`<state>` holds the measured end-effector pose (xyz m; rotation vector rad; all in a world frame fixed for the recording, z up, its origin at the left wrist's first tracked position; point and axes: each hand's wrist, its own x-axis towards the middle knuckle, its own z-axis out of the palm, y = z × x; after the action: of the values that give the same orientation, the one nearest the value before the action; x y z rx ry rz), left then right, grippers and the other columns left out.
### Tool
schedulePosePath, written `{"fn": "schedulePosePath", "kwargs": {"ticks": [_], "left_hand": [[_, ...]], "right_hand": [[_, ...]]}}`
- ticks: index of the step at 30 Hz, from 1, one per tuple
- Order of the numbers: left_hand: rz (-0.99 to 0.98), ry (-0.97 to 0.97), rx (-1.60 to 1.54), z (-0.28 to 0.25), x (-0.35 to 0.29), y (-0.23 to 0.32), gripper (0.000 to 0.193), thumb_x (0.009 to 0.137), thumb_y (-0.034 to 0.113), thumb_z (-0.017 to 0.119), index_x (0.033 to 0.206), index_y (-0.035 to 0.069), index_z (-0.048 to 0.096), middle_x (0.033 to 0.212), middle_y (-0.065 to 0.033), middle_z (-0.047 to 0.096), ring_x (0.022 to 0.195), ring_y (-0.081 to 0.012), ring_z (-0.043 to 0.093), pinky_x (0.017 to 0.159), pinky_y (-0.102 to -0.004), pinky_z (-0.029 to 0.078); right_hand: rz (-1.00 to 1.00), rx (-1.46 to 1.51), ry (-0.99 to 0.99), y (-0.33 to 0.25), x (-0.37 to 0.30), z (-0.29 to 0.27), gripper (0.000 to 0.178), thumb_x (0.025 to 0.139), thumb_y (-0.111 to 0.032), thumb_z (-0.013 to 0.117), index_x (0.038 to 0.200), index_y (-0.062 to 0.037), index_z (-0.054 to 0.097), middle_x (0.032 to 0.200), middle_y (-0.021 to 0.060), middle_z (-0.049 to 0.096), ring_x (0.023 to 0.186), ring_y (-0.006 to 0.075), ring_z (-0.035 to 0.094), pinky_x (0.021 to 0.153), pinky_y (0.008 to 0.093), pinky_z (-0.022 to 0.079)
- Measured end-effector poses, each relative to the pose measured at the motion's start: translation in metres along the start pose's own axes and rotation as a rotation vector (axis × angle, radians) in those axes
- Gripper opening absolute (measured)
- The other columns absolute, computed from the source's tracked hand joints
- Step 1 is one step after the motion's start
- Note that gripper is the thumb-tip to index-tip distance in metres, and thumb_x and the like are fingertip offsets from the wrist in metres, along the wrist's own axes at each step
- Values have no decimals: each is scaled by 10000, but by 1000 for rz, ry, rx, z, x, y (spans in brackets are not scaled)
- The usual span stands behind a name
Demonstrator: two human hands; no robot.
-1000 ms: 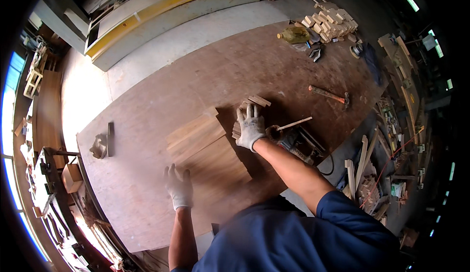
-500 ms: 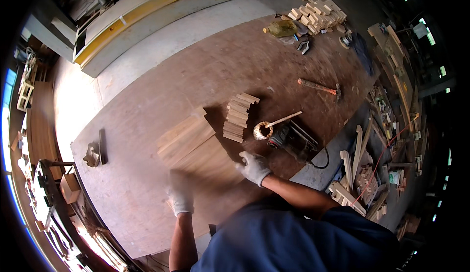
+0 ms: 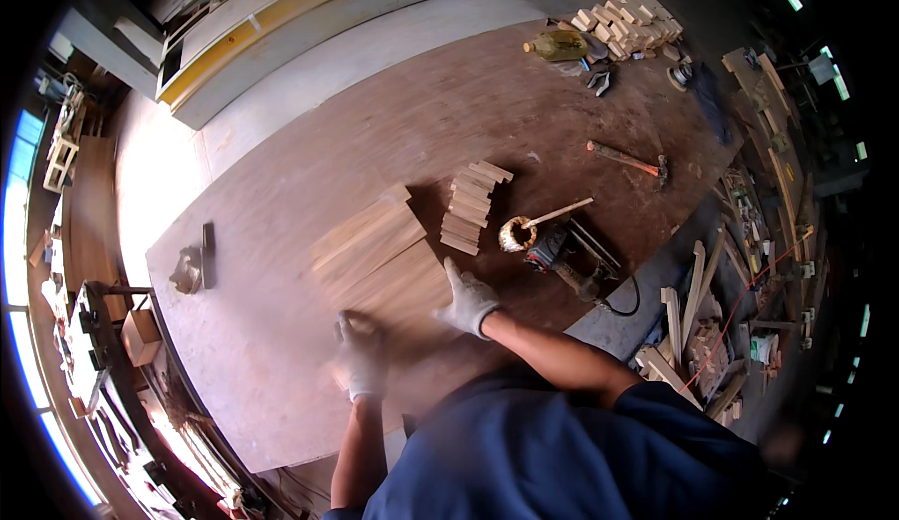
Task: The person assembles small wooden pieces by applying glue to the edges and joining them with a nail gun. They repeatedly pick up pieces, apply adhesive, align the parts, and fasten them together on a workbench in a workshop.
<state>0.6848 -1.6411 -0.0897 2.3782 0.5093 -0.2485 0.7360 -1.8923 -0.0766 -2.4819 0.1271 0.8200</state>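
Flat on the big brown worktable lies a wooden panel (image 3: 389, 253) made of boards side by side, with stepped ends. My right hand (image 3: 468, 303), in a whitish work glove, rests at the panel's near right corner, fingers apart and one digit stretched along the edge. By the near edge is my gloved left hand (image 3: 359, 359), smeared by motion. Its fingers look bent, but whether they hold anything is unclear. Beyond the panel's right side sits a row of short wood strips (image 3: 473, 206). A glue-crusted pot (image 3: 515, 235) with a stick stands right of them.
A corded power tool (image 3: 571, 258) lies right of the pot, and a hammer (image 3: 629, 159) farther back. A yellowish bottle (image 3: 559, 46), pliers (image 3: 599, 81) and stacked wood blocks (image 3: 629, 22) occupy the far end. A crumpled clear item (image 3: 186, 270) lies left. Wood offcuts (image 3: 698, 309) fill the right side.
The view has shifted slightly. My left hand has moved up and right toward the panel's near edge. My right hand has come in against the panel's corner, its fingers spreading more.
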Motion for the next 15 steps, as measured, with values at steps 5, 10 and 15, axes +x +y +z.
{"fn": "schedulePosePath", "kwargs": {"ticks": [5, 10, 15], "left_hand": [[51, 21, -6, 5, -7, -12, 897, 891, 214, 811, 1620, 39, 319, 1618, -261, 389, 1498, -416, 385, 1239, -454, 339], [101, 65, 35, 2, -8, -16, 888, 921, 245, 764, 1619, -7, 275, 1624, -292, 372, 1438, -442, 468, 1162, -460, 430], [-140, 43, -28, -21, -9, -2, 912, 845, 188, 846, 1599, 30, 359, 1572, -235, 452, 1456, -388, 437, 1209, -450, 368]], "right_hand": [[8, 17, -17, -12, 22, -13, 1182, 818, -480, 825, 1675, -55, 131, 1390, 315, 566, 1259, 433, 606, 1056, 465, 505], [-19, 39, -75, -18, 28, -10, 1147, 813, -441, 822, 1674, -72, 160, 1417, 323, 547, 1280, 447, 587, 1072, 467, 493], [-114, 68, -103, -18, 36, 18, 1110, 807, -437, 827, 1661, -66, 221, 1418, 322, 557, 1292, 448, 583, 1088, 467, 482]]}}
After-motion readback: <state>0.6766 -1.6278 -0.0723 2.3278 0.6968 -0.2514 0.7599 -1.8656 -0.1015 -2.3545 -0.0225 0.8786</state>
